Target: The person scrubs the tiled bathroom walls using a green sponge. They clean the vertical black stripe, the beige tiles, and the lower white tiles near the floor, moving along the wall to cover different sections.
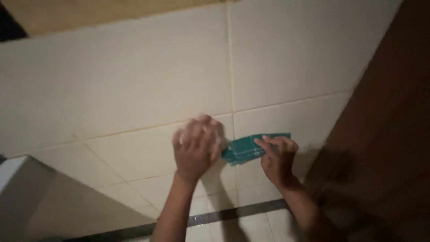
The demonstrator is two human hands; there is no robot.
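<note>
The tiled wall (134,85) fills most of my view: large cream tiles, pale grout lines between them, one vertical joint running down near the middle. The light is dim and the surface looks dull. A brown door (385,134) or panel takes up the right side, standing just beside the tiles. Along the bottom runs a dark strip (233,213) with lighter tile below it. At lower left a white edge (11,170) of some fixture shows; I cannot tell what it is.

My left hand (195,148) is raised against the wall, fingers curled loosely, knuckles toward me. It is blurred, so I cannot tell whether it holds anything or whether it touches the tile. It sits just left of the vertical joint, close beside the pad.

My right hand (277,159) holds a green scouring pad (251,148). The fingers lie on the pad's right half, pinching it from above, with the thumb hidden beneath. The pad lies against the wall tile, a little tilted, its left end lower and almost meeting my left hand. It sits across the vertical joint, just under the horizontal grout line, near the door's edge. The pad's face shows a faint grid pattern.
</note>
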